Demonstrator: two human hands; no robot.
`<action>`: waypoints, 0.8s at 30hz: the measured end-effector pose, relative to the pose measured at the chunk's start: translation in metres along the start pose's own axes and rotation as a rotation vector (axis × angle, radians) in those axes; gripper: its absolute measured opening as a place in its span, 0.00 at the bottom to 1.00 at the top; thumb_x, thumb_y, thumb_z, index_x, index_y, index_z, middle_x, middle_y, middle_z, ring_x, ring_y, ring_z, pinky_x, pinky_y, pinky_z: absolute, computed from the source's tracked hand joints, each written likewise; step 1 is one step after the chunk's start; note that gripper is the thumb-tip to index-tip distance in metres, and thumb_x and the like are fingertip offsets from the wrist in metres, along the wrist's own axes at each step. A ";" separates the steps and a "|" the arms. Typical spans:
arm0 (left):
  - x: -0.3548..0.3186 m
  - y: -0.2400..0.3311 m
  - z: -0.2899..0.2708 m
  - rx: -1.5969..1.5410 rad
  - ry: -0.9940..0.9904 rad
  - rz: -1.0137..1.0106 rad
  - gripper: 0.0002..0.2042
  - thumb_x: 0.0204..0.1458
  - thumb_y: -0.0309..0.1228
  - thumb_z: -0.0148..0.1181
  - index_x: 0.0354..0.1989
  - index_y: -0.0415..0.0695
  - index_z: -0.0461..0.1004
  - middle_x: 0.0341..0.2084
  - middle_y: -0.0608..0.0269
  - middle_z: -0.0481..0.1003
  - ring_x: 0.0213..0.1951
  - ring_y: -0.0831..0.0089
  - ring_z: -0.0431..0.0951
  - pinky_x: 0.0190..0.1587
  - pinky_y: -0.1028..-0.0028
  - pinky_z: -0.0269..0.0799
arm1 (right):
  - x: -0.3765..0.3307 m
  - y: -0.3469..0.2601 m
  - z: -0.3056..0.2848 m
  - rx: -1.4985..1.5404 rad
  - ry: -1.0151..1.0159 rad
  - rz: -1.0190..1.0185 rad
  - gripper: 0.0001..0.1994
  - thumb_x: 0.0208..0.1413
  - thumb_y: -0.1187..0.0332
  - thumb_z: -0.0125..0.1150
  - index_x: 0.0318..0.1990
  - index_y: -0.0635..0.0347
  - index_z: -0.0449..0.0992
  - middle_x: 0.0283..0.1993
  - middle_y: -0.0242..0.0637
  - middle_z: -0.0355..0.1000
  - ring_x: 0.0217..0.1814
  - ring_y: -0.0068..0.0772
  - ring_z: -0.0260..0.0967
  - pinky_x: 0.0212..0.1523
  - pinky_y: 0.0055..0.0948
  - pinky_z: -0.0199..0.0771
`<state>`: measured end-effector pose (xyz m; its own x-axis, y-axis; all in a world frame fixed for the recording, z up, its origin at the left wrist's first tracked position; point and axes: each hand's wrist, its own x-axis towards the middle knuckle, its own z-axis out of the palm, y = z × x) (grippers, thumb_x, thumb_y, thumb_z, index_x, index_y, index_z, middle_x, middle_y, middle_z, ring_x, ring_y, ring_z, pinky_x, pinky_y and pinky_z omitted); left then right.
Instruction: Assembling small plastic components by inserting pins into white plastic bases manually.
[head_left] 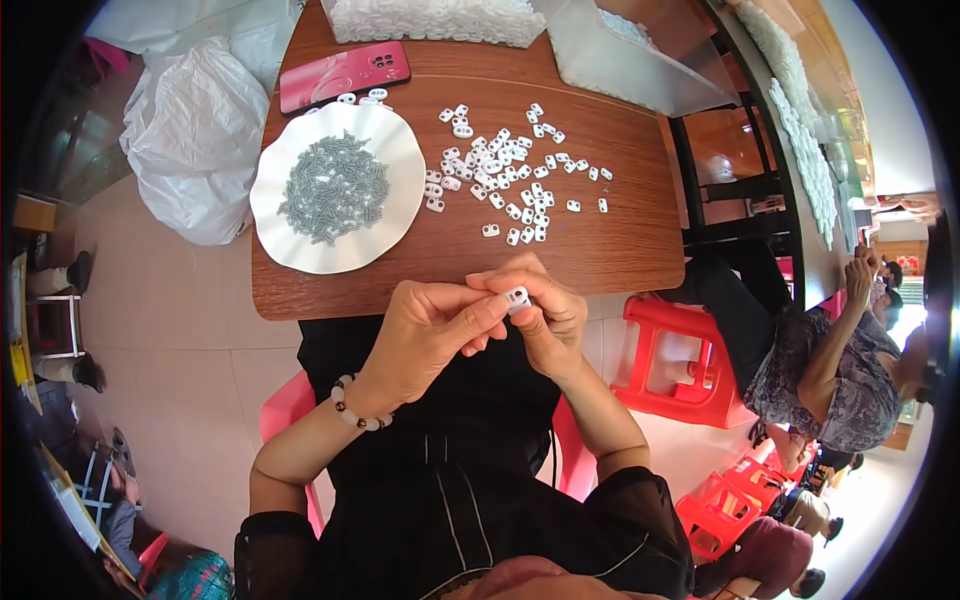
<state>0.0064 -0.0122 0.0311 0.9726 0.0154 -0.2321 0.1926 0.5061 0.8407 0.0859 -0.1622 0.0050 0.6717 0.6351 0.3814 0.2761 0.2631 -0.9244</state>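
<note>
Just beyond the table's near edge, my right hand pinches a small white two-hole plastic piece between thumb and fingers. My left hand is closed in a pinch, its fingertips against the left side of that piece. Whatever lies between the left fingertips is hidden. Ahead and to the left stands a white scalloped plate holding a heap of thin grey pieces that look like small springs. Many similar white plastic pieces lie scattered on the brown tabletop right of the plate.
A pink phone lies behind the plate. Along the far edge stand a bin of white pieces and a translucent bin. A white plastic bag is left of the table. Red stools and other people are at the right.
</note>
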 end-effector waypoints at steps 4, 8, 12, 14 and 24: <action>-0.001 0.000 0.001 -0.047 0.007 -0.016 0.10 0.55 0.32 0.60 0.34 0.36 0.80 0.21 0.64 0.77 0.21 0.86 0.70 0.24 0.86 0.66 | -0.003 0.004 0.004 0.048 0.034 0.003 0.20 0.61 0.57 0.52 0.47 0.69 0.74 0.45 0.46 0.75 0.43 0.30 0.67 0.42 0.27 0.72; -0.002 -0.003 0.002 -0.071 0.030 -0.027 0.08 0.56 0.29 0.58 0.34 0.35 0.79 0.22 0.64 0.75 0.22 0.84 0.68 0.24 0.84 0.63 | -0.006 0.006 0.008 0.091 0.080 0.004 0.20 0.61 0.58 0.52 0.47 0.70 0.74 0.43 0.48 0.74 0.42 0.31 0.69 0.41 0.27 0.74; -0.003 -0.007 0.003 -0.067 0.046 -0.022 0.08 0.56 0.28 0.58 0.34 0.35 0.79 0.22 0.63 0.75 0.22 0.84 0.68 0.24 0.84 0.62 | -0.007 0.007 0.010 0.090 0.101 -0.015 0.19 0.61 0.59 0.52 0.46 0.70 0.73 0.42 0.48 0.74 0.40 0.31 0.71 0.39 0.26 0.75; -0.002 -0.011 0.003 -0.093 0.030 0.014 0.09 0.55 0.32 0.60 0.34 0.37 0.80 0.21 0.64 0.77 0.21 0.86 0.70 0.24 0.85 0.67 | -0.008 0.007 0.009 0.079 0.098 -0.019 0.20 0.61 0.59 0.52 0.46 0.70 0.73 0.42 0.48 0.74 0.40 0.31 0.71 0.38 0.25 0.75; -0.006 -0.015 0.009 -0.139 0.063 0.006 0.09 0.55 0.31 0.60 0.32 0.36 0.80 0.21 0.65 0.76 0.21 0.87 0.69 0.24 0.86 0.66 | -0.009 0.009 0.009 0.019 0.111 -0.067 0.19 0.61 0.59 0.52 0.44 0.70 0.75 0.39 0.47 0.75 0.38 0.31 0.71 0.35 0.26 0.75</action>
<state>-0.0011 -0.0276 0.0247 0.9626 0.0703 -0.2615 0.1630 0.6206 0.7670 0.0760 -0.1585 -0.0061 0.7240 0.5318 0.4392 0.3106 0.3173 -0.8960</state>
